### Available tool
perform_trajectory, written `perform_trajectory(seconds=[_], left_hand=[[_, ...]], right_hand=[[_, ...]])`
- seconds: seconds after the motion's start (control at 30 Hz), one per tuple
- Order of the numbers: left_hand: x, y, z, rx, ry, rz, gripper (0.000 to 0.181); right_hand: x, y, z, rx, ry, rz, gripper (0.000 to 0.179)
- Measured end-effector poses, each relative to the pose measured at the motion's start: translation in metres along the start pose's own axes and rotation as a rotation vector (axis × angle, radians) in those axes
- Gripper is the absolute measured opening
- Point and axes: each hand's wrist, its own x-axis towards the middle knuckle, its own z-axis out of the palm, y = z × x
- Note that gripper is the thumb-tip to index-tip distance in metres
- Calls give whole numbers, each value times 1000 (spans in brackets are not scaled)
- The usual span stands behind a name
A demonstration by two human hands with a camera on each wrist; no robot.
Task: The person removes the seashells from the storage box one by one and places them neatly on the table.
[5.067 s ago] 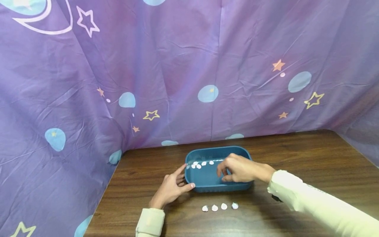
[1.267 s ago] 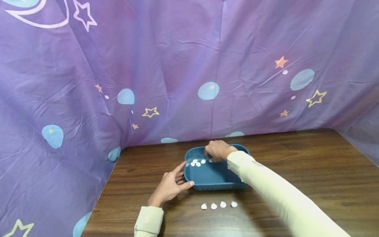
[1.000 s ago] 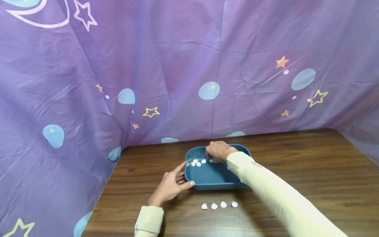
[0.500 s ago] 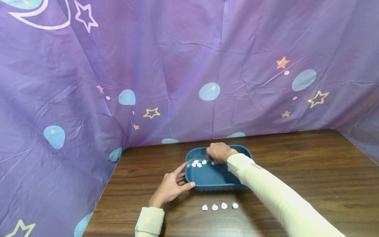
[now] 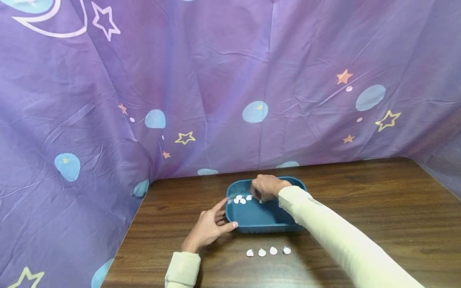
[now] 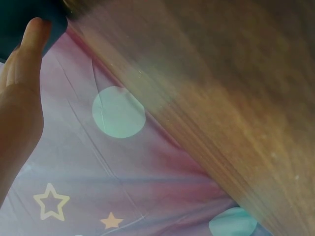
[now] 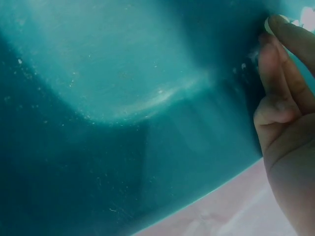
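A blue-green plastic bin [image 5: 257, 218] stands on the wooden table. My left hand [image 5: 204, 231] rests against its left end, fingers fairly straight, thumb at the front rim and a fingertip at the left rim. My right hand [image 5: 267, 187] reaches inside by the back wall. In the right wrist view, its thumb and a finger pinch a small white shell-like piece [image 7: 268, 25], mostly covered by the fingertips. Several similar white pieces [image 5: 243, 201] lie in the bin's left rear part. More of these white pieces [image 5: 262, 252] form a row on the table before the bin.
The dark wood table [image 5: 173, 204] extends to both sides of the bin. A purple cloth [image 5: 216, 88] with stars and moons hangs behind and to the left, close to the table's back edge.
My right hand went from above the bin's right half to its back wall. Lately it has come slightly forward, with the white piece at its fingers. My left hand has stayed put.
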Motion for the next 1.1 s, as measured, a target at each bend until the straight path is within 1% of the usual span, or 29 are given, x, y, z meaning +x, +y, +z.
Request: perform_trajectory(seconds=[0.2,0.43,0.77,0.9,1.1], left_hand=[[0,0,0,-3,-2,-1,88],[0,1,0,-11,-3,4,88],[0,1,0,-13,-5,6,88],[0,1,0,-12,-6,4,88],[0,1,0,-7,-6,2,89]], right_hand=[[-1,0,-2,46,-32,7,20],[-3,1,-5,102,-32,10,22],[-7,2,-9,270,2,-23,26],[-9,1,-14,311,-16,-31,25],[-11,-1,-21,350,-59,-9,23]])
